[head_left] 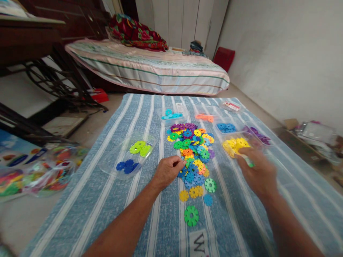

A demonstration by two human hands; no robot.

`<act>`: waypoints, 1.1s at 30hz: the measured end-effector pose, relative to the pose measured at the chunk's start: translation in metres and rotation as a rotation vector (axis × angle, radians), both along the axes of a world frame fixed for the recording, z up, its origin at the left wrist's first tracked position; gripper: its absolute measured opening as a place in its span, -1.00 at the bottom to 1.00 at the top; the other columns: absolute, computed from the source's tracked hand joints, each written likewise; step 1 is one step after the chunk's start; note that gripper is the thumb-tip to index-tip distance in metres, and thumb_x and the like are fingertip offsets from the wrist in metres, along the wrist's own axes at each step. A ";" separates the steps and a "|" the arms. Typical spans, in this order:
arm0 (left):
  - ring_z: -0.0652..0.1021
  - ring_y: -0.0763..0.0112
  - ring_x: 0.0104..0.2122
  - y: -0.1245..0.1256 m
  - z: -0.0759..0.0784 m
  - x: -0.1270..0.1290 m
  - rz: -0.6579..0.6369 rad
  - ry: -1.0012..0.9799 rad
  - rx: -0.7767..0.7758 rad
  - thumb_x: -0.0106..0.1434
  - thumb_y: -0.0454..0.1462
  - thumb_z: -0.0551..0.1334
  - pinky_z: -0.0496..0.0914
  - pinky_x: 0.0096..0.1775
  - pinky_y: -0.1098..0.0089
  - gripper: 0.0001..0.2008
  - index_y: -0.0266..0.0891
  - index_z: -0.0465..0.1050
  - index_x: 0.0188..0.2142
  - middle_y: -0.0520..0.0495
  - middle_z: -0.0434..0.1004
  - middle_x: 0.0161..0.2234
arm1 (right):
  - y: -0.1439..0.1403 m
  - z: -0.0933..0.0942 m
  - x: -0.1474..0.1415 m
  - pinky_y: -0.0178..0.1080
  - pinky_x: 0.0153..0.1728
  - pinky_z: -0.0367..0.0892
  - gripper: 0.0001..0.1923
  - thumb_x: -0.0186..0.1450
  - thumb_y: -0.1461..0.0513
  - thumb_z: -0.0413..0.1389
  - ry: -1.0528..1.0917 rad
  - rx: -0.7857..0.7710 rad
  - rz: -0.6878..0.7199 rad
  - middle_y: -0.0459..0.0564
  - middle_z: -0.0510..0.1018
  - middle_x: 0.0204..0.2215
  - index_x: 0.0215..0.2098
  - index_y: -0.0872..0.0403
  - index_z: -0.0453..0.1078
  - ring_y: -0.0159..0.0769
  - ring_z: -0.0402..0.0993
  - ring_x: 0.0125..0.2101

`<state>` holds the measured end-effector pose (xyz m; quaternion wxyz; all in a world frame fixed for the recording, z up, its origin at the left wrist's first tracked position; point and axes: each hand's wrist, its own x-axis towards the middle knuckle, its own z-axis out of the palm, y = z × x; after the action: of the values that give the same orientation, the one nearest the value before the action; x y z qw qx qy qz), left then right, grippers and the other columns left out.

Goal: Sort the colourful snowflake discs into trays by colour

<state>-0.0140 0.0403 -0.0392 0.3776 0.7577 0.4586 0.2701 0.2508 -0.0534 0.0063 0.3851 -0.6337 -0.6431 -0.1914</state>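
A heap of plastic snowflake discs [193,150] in mixed colours lies mid-cloth on a blue striped cloth [107,200]. My left hand [168,171] rests at the heap's left edge, fingertips pinched together on the discs; what it grips is hidden. My right hand [258,173], blurred, hovers beside the clear tray of yellow discs [235,145] and holds a green disc [249,163] between its fingers. A lone green disc [191,215] lies nearest me.
Clear trays hold sorted discs: lime [139,147], dark blue [128,166], cyan [171,115], orange [204,117], blue [226,127], purple [259,135]. Bags of toys [40,171] lie on the floor at left. A mattress [150,69] and a dark table frame [48,71] stand behind.
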 end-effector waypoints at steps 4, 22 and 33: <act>0.35 0.53 -0.57 -0.001 0.003 0.000 0.003 0.002 -0.007 0.16 -0.09 0.10 0.20 -0.48 0.51 -0.67 -0.27 0.39 -0.57 0.10 0.35 -0.63 | -0.018 -0.029 -0.038 -0.14 -0.12 0.41 -0.90 0.23 0.25 0.08 0.064 -0.196 0.253 0.02 0.52 -0.26 -0.28 0.04 0.41 -0.26 0.45 -0.18; 0.35 0.53 -0.56 -0.001 -0.003 0.000 0.001 0.003 0.016 0.18 -0.10 0.10 0.20 -0.47 0.52 -0.67 -0.27 0.38 -0.56 0.09 0.35 -0.62 | -0.042 -0.060 -0.111 0.11 -0.03 0.26 -0.81 0.21 0.15 0.11 -0.011 -0.295 0.151 0.22 0.41 -0.05 -0.36 0.13 0.41 0.04 0.21 0.07; 0.36 0.53 -0.55 -0.001 -0.003 0.000 -0.009 0.004 0.023 0.18 -0.11 0.09 0.20 -0.47 0.52 -0.68 -0.27 0.40 -0.55 0.09 0.37 -0.62 | -0.038 -0.043 -0.090 -0.07 -0.05 0.33 -0.86 0.18 0.23 0.10 0.283 -0.477 0.281 0.04 0.46 -0.13 -0.54 0.04 0.35 -0.21 0.36 -0.05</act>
<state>-0.0138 0.0389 -0.0417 0.3691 0.7647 0.4528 0.2719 0.1605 -0.0915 -0.0366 0.3341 -0.6313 -0.6912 0.1103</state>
